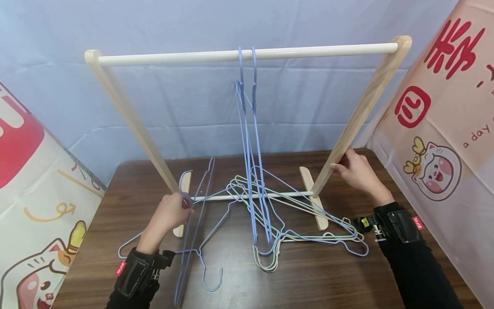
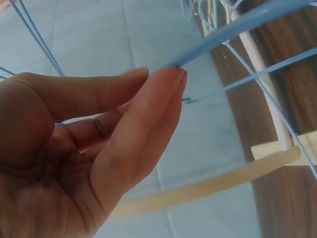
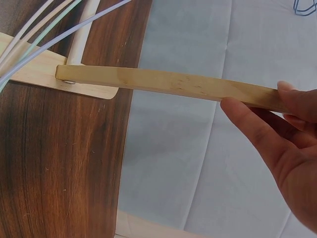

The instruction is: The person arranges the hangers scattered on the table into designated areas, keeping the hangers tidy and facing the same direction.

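My left hand (image 1: 170, 216) pinches a blue wire hanger (image 2: 223, 35) between thumb and fingers near its hook. The hanger stands edge-on to the head camera, left of the rack's middle. On the right, my right hand (image 1: 359, 174) grips the lower part of the rack's right wooden post (image 3: 173, 84), thumb on one side and fingers on the other. Two blue hangers (image 1: 254, 94) hang side by side from the white top bar (image 1: 173, 57), a little right of its middle.
Blue and pale green hangers (image 1: 269, 271) lie tangled on the brown table (image 1: 308, 279), across the rack's low white bar. Another blue hanger (image 1: 211, 290) lies at the left, hook toward the front. A pale blue cloth (image 1: 185, 107) hangs behind; printed sheets flank both sides.
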The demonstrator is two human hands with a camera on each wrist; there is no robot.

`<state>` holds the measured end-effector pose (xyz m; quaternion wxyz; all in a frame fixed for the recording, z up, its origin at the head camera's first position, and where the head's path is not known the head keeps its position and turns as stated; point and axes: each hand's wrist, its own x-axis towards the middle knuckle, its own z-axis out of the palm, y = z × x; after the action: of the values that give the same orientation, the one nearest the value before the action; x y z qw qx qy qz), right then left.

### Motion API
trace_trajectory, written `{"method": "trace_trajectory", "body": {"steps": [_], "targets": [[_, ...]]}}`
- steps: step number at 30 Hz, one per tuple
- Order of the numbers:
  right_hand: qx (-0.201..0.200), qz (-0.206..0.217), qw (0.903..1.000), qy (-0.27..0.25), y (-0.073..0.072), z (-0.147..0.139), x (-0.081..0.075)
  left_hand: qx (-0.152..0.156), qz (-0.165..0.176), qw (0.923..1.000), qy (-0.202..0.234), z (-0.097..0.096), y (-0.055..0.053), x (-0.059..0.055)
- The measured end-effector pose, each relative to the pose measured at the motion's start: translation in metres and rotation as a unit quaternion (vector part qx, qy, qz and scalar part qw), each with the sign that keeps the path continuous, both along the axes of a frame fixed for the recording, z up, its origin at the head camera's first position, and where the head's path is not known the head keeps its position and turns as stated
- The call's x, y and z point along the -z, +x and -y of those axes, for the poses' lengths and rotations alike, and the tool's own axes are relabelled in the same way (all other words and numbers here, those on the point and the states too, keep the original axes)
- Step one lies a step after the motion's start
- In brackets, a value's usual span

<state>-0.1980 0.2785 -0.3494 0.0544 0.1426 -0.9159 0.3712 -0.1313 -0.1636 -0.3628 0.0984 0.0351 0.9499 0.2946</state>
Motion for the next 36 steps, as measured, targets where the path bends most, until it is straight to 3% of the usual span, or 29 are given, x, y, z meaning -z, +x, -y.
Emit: {"method": "trace_trajectory", "body": {"steps": [17,28,36], "targets": [[-0.001,-0.006,0.9999,0.014,-0.003,-0.002,0.001,0.002,-0.002,1.0,0.002,0.002,-0.005,-0.011],[-0.004,-0.005,0.9999,0.012,-0.001,-0.001,0.001,0.004,0.0,1.0,-0.007,-0.001,-0.008,-0.032],[-0.006,-0.005,0.9999,0.012,-0.001,-0.001,0.001,0.013,-0.027,0.9996,0.004,-0.004,-0.011,-0.043]]}}
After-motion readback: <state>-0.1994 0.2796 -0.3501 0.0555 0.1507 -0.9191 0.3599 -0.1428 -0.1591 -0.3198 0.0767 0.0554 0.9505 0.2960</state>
